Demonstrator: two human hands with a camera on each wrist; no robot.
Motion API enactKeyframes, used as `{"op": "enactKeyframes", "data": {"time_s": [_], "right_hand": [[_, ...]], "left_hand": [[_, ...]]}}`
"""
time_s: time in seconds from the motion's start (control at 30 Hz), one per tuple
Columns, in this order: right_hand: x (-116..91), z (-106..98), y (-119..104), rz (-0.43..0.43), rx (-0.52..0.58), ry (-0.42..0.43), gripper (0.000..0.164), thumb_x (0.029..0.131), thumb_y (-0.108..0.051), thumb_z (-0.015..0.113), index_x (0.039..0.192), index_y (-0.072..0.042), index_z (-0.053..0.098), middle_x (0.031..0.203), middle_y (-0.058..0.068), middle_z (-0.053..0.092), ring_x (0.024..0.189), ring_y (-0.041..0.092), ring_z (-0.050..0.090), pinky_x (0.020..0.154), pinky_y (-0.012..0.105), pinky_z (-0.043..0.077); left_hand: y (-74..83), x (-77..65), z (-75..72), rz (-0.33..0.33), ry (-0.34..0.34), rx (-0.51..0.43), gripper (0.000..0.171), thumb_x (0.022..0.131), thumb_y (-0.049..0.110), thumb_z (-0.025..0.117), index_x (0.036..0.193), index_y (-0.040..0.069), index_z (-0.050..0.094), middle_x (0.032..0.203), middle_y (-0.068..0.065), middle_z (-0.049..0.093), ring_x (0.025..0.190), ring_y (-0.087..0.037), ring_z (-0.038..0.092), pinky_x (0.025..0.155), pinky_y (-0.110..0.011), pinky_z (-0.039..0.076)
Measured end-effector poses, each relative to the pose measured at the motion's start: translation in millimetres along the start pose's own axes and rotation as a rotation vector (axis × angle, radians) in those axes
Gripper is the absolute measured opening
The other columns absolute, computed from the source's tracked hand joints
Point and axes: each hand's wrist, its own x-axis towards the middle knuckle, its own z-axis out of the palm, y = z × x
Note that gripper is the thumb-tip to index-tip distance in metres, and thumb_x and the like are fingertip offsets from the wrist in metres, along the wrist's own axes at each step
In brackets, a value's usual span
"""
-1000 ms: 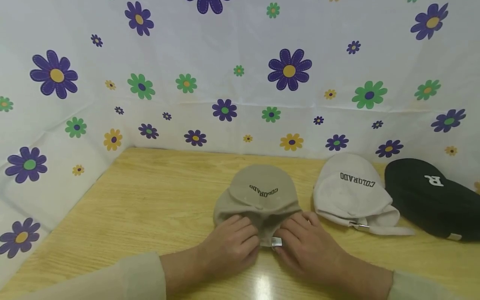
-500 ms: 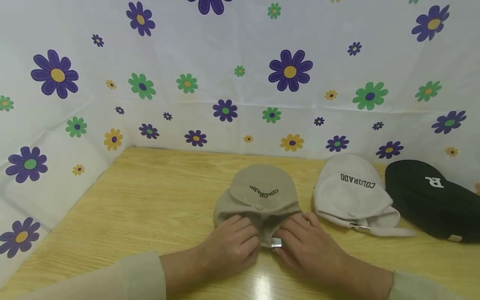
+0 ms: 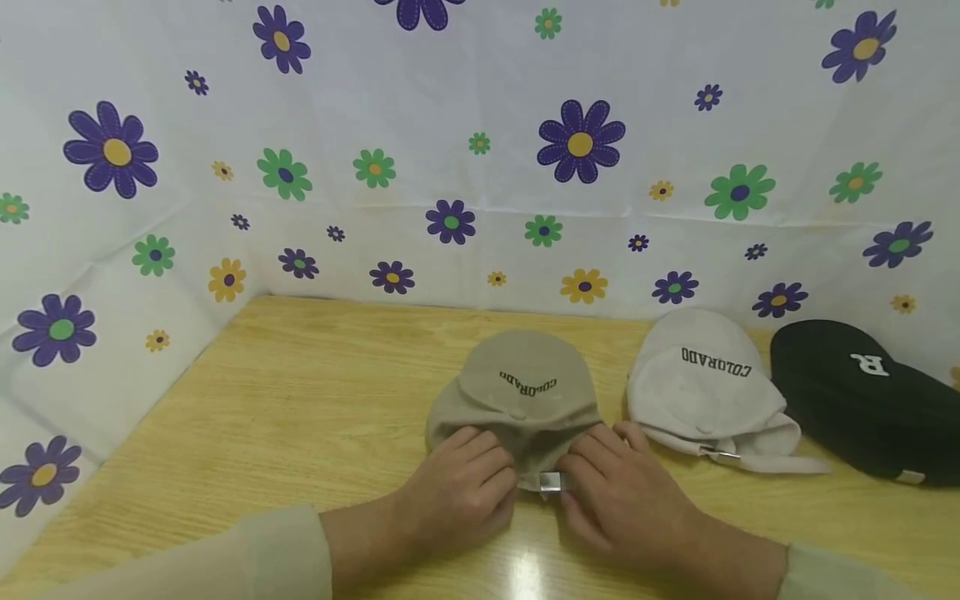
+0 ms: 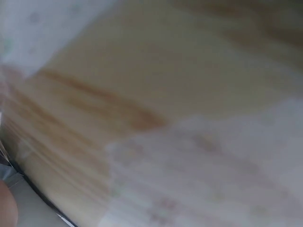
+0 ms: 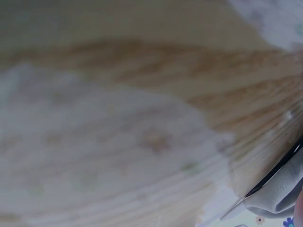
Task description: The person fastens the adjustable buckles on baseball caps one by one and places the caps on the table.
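Observation:
In the head view a khaki baseball cap [image 3: 525, 371] lettered COLORADO lies on the wooden table [image 3: 300, 400], its crown towards the back and its rear opening facing me. My left hand [image 3: 465, 483] grips the left side of the opening's edge with curled fingers. The right hand [image 3: 626, 496] does the same on the other side, beside the strap's metal buckle [image 3: 550, 482]. Between the two hands the buckle and a short bit of strap show. Thumbs and most fingertips are hidden under the hands or inside the cap. Both wrist views are blurred and show no cap.
Right of the khaki cap lies an off-white COLORADO cap [image 3: 697, 392], its strap [image 3: 783, 463] trailing over the table. A black cap [image 3: 847, 392] with a white R sits at the far right. A white flowered cloth [image 3: 420, 108] hangs behind and along the left side.
My right hand has shifted slightly to the right, and the buckle stands freer of its fingers. The left hand and the caps stay nearly in place.

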Motion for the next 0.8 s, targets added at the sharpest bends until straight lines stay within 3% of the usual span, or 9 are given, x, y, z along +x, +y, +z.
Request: {"op": "enactKeyframes", "data": {"time_s": [0.4,0.8], "right_hand": [[-0.7,-0.5,0.7,0.009,-0.002,-0.041,0.032,0.094,-0.035,0.042,0.096,-0.014,0.066,0.093,-0.003,0.060,0.093,0.020,0.053,0.083,0.040,0.034],[-1.2,3.4,0.7,-0.055,-0.023,0.003,0.041,0.100,-0.030,0.034,0.091,-0.012,0.070,0.091,-0.002,0.065,0.087,0.020,0.055,0.082,0.040,0.037]], "left_hand": [[0.2,0.0,-1.5,-0.014,-0.001,0.015,0.014,0.086,0.017,0.055,0.074,0.015,0.064,0.080,0.004,0.064,0.075,-0.014,0.056,0.072,-0.028,0.044],[1.1,-0.1,1.1,-0.011,0.017,-0.011,0.019,0.088,0.015,0.049,0.074,0.015,0.062,0.081,0.004,0.063,0.074,-0.014,0.056,0.071,-0.028,0.044]]}}
